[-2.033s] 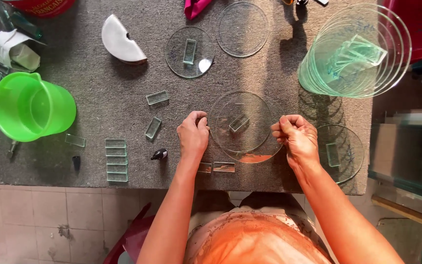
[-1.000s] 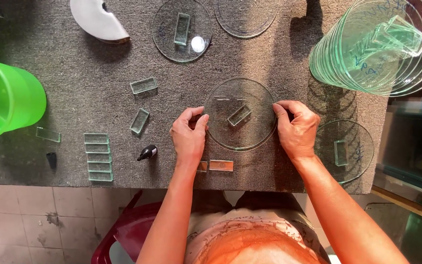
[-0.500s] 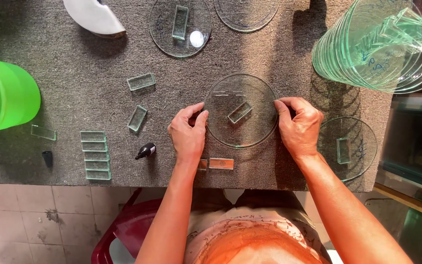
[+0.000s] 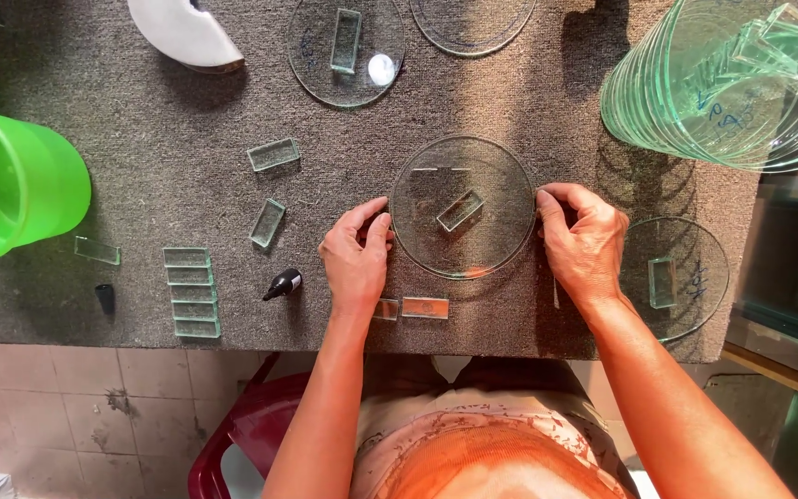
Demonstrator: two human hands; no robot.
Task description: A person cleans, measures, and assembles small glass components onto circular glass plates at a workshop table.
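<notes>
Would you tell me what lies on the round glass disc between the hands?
A small rectangular glass block lies tilted on the round glass disc. Grey mat shows through.

The table covering (image 4: 168, 111) is a dark grey, felt-like cloth with a fine speckled weave. At the left edge of the frame stands a bright lime-green plastic jug (image 4: 11, 180). The round glass disc (image 4: 462, 205) in the middle is clear with a faint green tint, as are the small rectangular glass blocks (image 4: 191, 291) at lower left. The stack of glass discs (image 4: 722, 83) at upper right shows a stronger sea-green, with blue pen marks. A small dropper bottle (image 4: 283, 284) at lower centre-left is black with a white band. The floor tiles (image 4: 76, 397) below are pale beige, stained. The chair (image 4: 251, 430) is dark red.
</notes>
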